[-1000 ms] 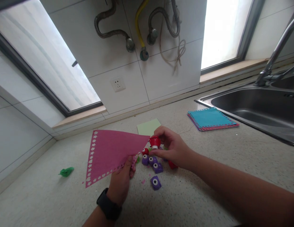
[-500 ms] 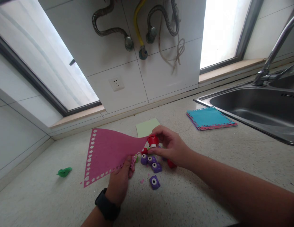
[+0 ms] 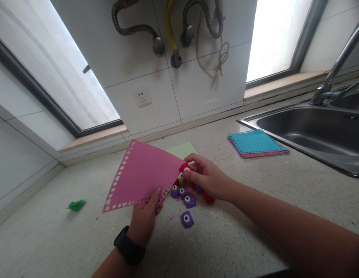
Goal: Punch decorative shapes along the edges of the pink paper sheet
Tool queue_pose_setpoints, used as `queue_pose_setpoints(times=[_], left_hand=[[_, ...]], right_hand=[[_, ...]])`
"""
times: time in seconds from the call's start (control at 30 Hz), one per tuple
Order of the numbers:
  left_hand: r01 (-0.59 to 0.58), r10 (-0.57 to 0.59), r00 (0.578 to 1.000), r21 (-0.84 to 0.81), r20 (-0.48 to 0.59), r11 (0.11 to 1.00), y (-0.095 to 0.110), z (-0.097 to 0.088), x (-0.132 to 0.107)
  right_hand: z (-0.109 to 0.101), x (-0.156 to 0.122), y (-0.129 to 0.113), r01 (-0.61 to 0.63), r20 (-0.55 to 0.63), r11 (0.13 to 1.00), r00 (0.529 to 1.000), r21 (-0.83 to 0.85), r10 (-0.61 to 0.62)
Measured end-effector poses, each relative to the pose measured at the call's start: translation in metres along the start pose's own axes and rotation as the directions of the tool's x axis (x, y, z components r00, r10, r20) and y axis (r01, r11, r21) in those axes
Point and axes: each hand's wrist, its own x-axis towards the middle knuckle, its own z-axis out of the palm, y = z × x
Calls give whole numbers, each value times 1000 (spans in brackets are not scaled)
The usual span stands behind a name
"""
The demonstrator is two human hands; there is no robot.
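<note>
My left hand [image 3: 146, 216] pinches the lower edge of a pink sheet of paper [image 3: 144, 170], thumb on top. Rows of small cut-out shapes, stars and hearts among them, run along its left and lower edges. At the sheet's right corner my right hand [image 3: 208, 175] grips a red craft punch [image 3: 185, 167] between thumb and fingers, and the corner meets the punch. Below the hands several purple craft punches [image 3: 189, 200] with star marks lie on the counter. Another red punch [image 3: 208, 197] lies under my right hand, partly hidden, and a green one shows behind the fingers.
A pale green sheet [image 3: 183, 150] lies behind the pink one. To the right, a stack of blue and pink punched sheets [image 3: 257, 143] rests beside the steel sink [image 3: 306, 131]. A crumpled green item [image 3: 76, 205] is at the left. Pink scraps [image 3: 172, 217] dot the counter.
The pink sheet has tilted, its far left corner swinging up and right, and it looks flatter. My right hand has turned the red punch so its white face points more upward.
</note>
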Motion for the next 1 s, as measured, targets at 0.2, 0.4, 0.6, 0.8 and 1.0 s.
queue_pose_setpoints(times=[0.2, 0.4, 0.6, 0.8, 1.0], left_hand=[[-37, 37, 999, 17, 28, 999, 5, -1, -2], [-141, 136, 985, 41, 106, 989, 14, 1, -4], [-178, 173, 978, 37, 117, 983, 15, 3, -4], [-120, 119, 986, -1, 116, 993, 18, 4, -5], [-120, 122, 989, -30, 78, 992, 16, 4, -4]], right_hand=[[0, 2, 6, -56, -9, 993, 998, -99, 55], [3, 9, 10, -210, -66, 960, 972, 186, 225], [9, 11, 4, -252, -103, 913, 949, 321, 298], [8, 8, 10, -186, -100, 963, 973, 197, 209], [12, 7, 10, -210, -73, 949, 970, 233, 233]])
